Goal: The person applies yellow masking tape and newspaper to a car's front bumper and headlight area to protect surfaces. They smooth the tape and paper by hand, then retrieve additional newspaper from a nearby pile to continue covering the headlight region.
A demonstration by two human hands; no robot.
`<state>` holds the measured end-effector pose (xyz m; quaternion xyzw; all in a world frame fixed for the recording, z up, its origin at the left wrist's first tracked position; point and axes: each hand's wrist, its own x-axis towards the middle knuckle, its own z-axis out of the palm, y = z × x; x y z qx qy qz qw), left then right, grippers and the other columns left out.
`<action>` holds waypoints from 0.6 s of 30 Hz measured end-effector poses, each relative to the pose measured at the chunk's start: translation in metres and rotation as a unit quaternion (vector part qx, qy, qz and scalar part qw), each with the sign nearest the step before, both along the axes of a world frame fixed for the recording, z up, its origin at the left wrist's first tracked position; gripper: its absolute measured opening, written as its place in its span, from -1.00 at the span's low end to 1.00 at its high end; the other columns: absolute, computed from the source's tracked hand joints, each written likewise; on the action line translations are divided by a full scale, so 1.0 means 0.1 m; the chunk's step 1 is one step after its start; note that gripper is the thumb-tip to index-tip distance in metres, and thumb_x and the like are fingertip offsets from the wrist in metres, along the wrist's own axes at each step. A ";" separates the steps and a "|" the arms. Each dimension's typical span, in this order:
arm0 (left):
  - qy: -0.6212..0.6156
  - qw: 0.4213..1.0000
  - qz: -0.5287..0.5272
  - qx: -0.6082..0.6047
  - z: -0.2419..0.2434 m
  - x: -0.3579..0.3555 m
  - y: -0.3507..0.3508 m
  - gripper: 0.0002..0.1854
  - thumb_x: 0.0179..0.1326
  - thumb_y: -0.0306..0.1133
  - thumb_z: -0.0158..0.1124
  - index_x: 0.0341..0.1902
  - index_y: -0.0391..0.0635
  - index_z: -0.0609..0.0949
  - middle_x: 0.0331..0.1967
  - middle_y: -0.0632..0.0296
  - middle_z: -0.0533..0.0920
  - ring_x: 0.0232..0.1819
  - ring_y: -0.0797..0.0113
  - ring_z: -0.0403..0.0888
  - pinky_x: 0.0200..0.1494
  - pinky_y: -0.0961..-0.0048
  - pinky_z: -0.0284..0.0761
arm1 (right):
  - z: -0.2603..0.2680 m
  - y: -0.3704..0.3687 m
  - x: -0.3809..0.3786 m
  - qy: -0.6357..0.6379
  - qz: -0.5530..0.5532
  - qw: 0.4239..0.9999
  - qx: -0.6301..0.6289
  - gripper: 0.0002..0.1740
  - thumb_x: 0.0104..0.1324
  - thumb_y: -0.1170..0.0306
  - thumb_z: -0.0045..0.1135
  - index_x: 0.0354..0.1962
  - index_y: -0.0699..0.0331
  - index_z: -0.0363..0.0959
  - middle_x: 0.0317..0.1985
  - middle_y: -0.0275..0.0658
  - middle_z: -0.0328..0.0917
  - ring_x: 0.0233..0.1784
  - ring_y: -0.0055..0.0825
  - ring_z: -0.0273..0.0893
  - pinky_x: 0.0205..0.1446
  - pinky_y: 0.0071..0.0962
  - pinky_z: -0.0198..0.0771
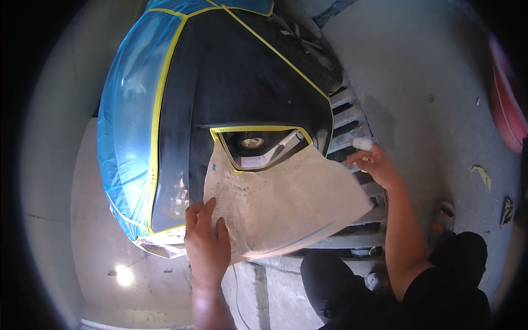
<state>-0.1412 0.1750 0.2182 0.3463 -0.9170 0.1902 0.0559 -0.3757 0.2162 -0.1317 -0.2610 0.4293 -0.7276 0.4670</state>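
Observation:
A newspaper sheet [284, 202] hangs over the car's corner from the lower part of a lamp opening. Yellow masking tape [264, 128] frames that opening, where a round lamp [252, 142] shows. My left hand [208, 239] touches the sheet's left side with fingertips and thumb; whether it pinches the paper is unclear. Off the sheet's right side, my right hand [375, 165] has its fingers curled around a small piece of yellow tape [364, 163]. One finger of it wears a white wrapping [362, 144]. Dark body panel [247, 82] surrounds the opening.
Blue plastic film [134, 123], edged with yellow tape, covers the panel's left. A wheel [305, 45] stands at the upper right. Slotted floor grating [350, 119] runs beside the car. A lit lamp [124, 275] is at lower left; a red object [507, 103] is far right.

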 end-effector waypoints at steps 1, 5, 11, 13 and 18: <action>-0.007 1.000 0.009 -0.001 0.01 -0.02 0.02 -0.59 0.16 -0.62 0.19 0.13 -0.28 0.57 0.07 -0.15 0.53 -0.11 -0.19 0.66 -0.05 0.11 0.61 | 0.05 0.00 -0.04 0.029 -0.029 0.999 -0.016 -0.40 0.37 0.60 0.10 0.34 0.28 0.23 -0.07 -0.21 0.67 0.07 -0.48 0.59 0.25 -0.42 0.40; -0.055 0.998 -0.033 0.020 0.09 -0.16 0.00 -0.60 0.15 -0.62 0.20 0.11 -0.28 0.58 0.11 -0.20 0.54 -0.10 -0.20 0.66 -0.06 0.10 0.61 | 0.50 0.08 -0.13 0.080 -0.058 0.995 -0.031 -0.45 0.39 0.48 0.14 0.31 0.26 0.26 -0.03 -0.20 0.66 0.10 -0.46 0.59 0.25 -0.36 0.40; 0.026 0.981 -0.049 0.184 0.20 -0.41 -0.10 -0.59 0.24 -0.51 0.25 0.17 -0.35 0.52 0.18 -0.18 0.54 -0.09 0.07 0.70 -0.06 0.26 0.61 | 1.50 0.10 0.36 0.181 0.040 0.959 -0.215 -0.08 0.16 0.15 0.47 0.35 0.33 0.21 0.11 -0.15 0.55 0.17 -0.33 0.48 0.28 -0.26 0.36; 0.167 0.924 0.045 0.340 0.15 -0.39 -0.07 -0.56 0.33 -0.42 0.25 0.22 -0.36 0.47 0.23 -0.12 0.53 -0.07 0.23 0.69 -0.04 0.32 0.59 | 1.74 0.13 0.52 0.256 0.010 0.920 -0.298 0.01 0.05 -0.01 0.51 0.26 0.47 0.26 0.07 0.15 0.51 0.09 -0.07 0.53 0.18 -0.19 0.42; 0.364 0.816 0.052 0.445 0.03 -0.12 -0.14 -0.38 0.44 -0.11 0.16 0.35 -0.35 0.31 0.19 0.01 0.51 0.10 0.23 0.60 0.09 0.38 0.54 | 1.98 0.30 0.89 0.442 -0.030 0.855 -0.271 0.00 -0.07 -0.06 0.54 0.17 0.46 0.40 0.15 0.10 0.38 -0.04 -0.04 0.48 0.07 -0.15 0.40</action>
